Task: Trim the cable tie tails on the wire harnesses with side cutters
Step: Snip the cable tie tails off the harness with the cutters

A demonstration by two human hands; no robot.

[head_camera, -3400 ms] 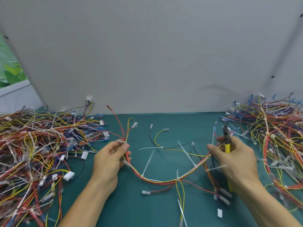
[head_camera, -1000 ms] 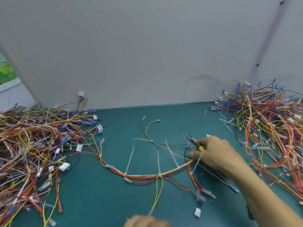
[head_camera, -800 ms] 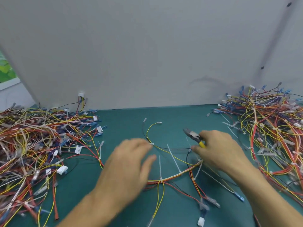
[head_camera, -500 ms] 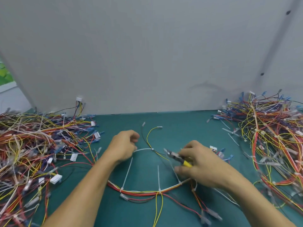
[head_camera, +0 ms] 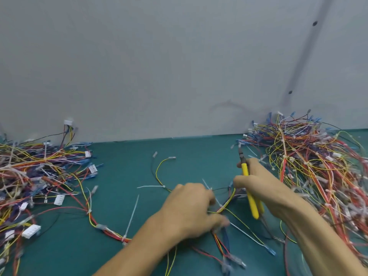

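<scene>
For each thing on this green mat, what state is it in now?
Left hand: grips the red and yellow wire harness.
Right hand: holds the yellow-handled side cutters, tip pointing away, cutting nothing.
White cable tie tail: uncut, sticking out of the harness.
Left pile of wires: tangled on the green mat.
Right pile of wires: tangled on the mat.

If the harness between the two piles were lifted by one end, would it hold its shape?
Probably not: the harness lies in a slack curve on the mat, so it would likely droop. Its white tie tails jut out straight, seemingly stiffer, and might snag.
</scene>
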